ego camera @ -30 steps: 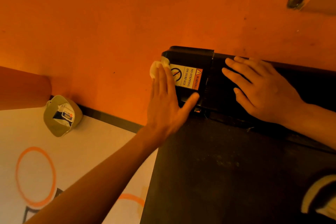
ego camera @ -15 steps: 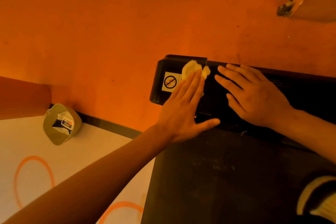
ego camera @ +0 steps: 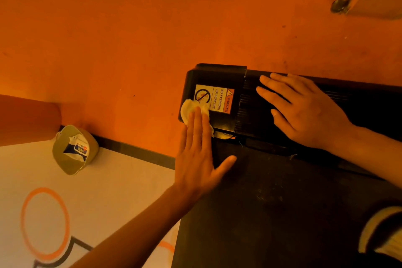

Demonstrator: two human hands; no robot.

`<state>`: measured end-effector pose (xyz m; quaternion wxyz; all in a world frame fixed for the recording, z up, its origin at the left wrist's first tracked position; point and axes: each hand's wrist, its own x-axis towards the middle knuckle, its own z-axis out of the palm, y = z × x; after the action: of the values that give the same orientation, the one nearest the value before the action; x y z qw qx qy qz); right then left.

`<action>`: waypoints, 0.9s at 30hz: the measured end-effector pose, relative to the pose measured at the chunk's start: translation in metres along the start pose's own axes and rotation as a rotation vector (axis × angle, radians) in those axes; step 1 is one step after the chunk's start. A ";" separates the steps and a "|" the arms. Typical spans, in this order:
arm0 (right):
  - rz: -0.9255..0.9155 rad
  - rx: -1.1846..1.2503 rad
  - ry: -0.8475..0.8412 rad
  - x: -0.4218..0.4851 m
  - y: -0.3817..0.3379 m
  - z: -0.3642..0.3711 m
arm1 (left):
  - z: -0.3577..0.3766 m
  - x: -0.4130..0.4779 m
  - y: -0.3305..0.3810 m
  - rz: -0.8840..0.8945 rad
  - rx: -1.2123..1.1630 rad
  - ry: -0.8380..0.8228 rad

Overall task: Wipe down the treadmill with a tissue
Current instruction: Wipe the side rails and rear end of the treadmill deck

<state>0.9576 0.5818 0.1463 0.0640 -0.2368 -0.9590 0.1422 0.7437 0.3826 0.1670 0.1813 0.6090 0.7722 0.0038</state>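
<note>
Now the left hand (ego camera: 195,159), fingers flat together, presses the tissue (ego camera: 191,111) on the treadmill (ego camera: 217,119) corner, right hand (ego camera: 304,111) splayed, belt seemingly unwiped.

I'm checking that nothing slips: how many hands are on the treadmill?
2. The left hand presses the tissue onto the treadmill's left corner, beside the warning label; the right hand rests flat on the cover further right.

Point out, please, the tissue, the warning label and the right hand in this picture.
tissue (ego camera: 188,110), head view, its crumpled exposed part.
warning label (ego camera: 219,100), head view, its printed words.
right hand (ego camera: 304,113), head view, the back of the hand.
</note>
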 end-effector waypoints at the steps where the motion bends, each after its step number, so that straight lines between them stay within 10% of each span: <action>1: -0.001 0.000 -0.001 0.000 0.000 0.000 | 0.003 -0.001 0.002 -0.027 -0.012 0.013; 12: 0.000 -0.021 -0.001 0.001 -0.001 0.000 | -0.005 0.016 0.025 0.354 0.095 -0.117; 27: -0.006 -0.018 0.024 0.000 0.000 0.001 | -0.033 0.082 0.004 0.354 0.065 -0.049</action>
<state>0.9572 0.5821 0.1457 0.0737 -0.2359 -0.9601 0.1308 0.7221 0.4680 0.1762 0.1770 0.7409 0.6479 -0.0040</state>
